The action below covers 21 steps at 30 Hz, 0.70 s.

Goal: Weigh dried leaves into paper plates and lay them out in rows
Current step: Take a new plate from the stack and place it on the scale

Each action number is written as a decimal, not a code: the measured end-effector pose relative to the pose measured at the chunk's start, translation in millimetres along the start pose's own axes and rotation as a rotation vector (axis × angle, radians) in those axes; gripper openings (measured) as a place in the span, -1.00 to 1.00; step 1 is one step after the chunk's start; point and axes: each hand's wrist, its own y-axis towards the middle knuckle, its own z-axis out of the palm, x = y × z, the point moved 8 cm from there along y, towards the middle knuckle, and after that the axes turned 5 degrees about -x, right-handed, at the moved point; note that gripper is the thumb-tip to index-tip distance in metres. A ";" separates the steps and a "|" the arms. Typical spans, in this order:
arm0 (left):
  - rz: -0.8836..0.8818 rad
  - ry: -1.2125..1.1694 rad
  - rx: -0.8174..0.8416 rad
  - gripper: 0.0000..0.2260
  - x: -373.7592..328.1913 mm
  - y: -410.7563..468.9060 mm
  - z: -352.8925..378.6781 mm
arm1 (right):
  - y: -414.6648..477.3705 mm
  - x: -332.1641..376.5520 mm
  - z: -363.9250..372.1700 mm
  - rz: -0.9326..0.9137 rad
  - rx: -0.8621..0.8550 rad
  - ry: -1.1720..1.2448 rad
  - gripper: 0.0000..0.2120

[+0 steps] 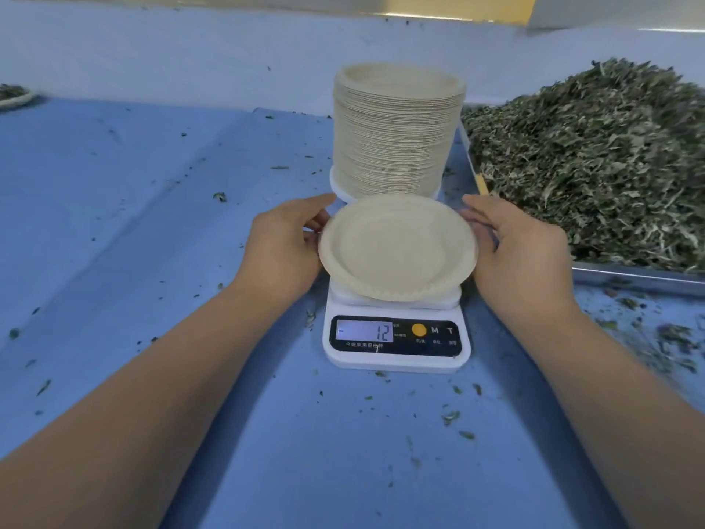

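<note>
We find ourselves in what looks like a small workroom for processing herbs or tea: a long blue-covered desk (152, 223), a metal tray (629, 278) heaped with dried leaves (591, 166), a tall stack of paper plates (396, 135), a digital scale (396, 337), and leaf crumbs (450, 417) scattered around.

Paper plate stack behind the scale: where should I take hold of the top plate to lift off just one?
Pinch the top plate by its flared rim, coming in from the left. That rim is the only part standing free above the nested stack, and the tray of dried leaves sits close against the right side.
</note>
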 end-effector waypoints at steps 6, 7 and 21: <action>-0.192 -0.028 -0.002 -0.53 18.7 4.4 -1.8 | 7.5 -10.3 -11.5 0.102 0.039 -0.125 -0.45; -0.227 -0.062 -0.009 -0.55 20.6 4.7 -1.2 | 8.5 -12.7 -13.6 0.111 0.042 -0.143 -0.47; -0.387 -0.564 0.135 -0.57 15.3 -2.3 22.2 | 11.1 -26.7 -8.9 0.129 0.140 -0.417 -0.71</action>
